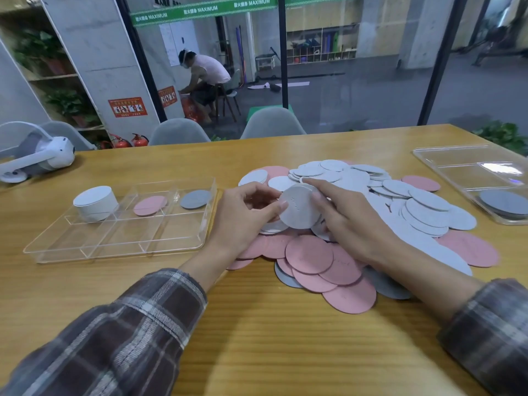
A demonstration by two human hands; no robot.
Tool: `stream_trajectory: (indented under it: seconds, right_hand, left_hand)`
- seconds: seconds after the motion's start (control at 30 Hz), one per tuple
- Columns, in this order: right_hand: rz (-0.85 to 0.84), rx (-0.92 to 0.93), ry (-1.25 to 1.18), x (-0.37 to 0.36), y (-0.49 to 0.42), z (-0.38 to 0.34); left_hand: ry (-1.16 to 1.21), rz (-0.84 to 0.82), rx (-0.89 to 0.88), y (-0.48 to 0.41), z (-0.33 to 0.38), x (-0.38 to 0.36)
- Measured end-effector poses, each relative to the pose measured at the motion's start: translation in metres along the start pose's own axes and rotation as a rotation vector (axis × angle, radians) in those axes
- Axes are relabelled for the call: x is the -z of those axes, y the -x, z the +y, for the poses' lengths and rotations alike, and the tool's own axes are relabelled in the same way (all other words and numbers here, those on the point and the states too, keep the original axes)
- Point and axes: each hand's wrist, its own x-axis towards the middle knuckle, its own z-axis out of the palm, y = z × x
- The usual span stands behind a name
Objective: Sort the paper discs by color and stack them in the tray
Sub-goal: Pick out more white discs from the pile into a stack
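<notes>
A big heap of white, pink and grey paper discs (pixel 400 212) covers the table's middle right. Above its left edge both hands hold a small stack of white discs (pixel 298 208), tilted toward me. My left hand (pixel 245 215) grips the stack's left side with curled fingers. My right hand (pixel 343 215) holds its right side, index finger laid along the top rim. To the left lies a clear divided tray (pixel 120 241). Its back row holds a tall white stack (pixel 95 203), a pink disc (pixel 150 205) and a grey disc (pixel 195 199), each in its own compartment.
A second clear tray (pixel 468 172) with grey discs (pixel 504 204) sits at the far right. A white headset (pixel 37 157) lies at the back left. Grey chairs stand behind the table's far edge. Bare wood stretches in front of me.
</notes>
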Motion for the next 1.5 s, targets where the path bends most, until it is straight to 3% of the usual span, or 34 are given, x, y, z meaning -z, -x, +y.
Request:
stream_trajectory:
  seconds: [0.13, 0.27, 0.4, 0.57, 0.77, 0.93, 1.1, 1.37, 1.5]
  right_hand:
    - [-0.022, 0.009, 0.122, -0.005, 0.000, 0.001]
    - [0.088, 0.037, 0.342, 0.002, -0.002, 0.004]
    - [0.019, -0.016, 0.594, 0.004, -0.004, 0.009]
    - [-0.008, -0.019, 0.550, 0.003, -0.005, 0.012]
    - [0.071, -0.018, 0.259, 0.003, -0.004, 0.012]
    - [0.096, -0.043, 0.175, 0.003, -0.004, 0.011]
    - [0.131, -0.012, 0.153, 0.003, -0.003, 0.008]
    - [0.039, 0.000, -0.013, -0.002, 0.001, 0.000]
    - [0.002, 0.014, 0.038, -0.003, 0.000, 0.001]
  left_hand:
    - [-0.052, 0.001, -0.021, 0.000, 0.000, -0.003]
    - [-0.530, -0.032, -0.153, -0.003, -0.005, 0.008]
    - [-0.806, -0.171, -0.025, -0.005, -0.013, 0.018]
    - [-0.770, -0.132, -0.081, -0.005, -0.006, 0.019]
    - [-0.765, -0.110, -0.116, -0.005, -0.004, 0.020]
    - [-0.521, -0.015, -0.155, -0.005, 0.002, 0.022]
    - [-0.159, -0.094, -0.036, -0.006, 0.009, 0.020]
    - [0.006, -0.087, 0.145, 0.004, 0.007, 0.003]
    - [0.003, -0.042, 0.186, 0.007, 0.010, -0.001]
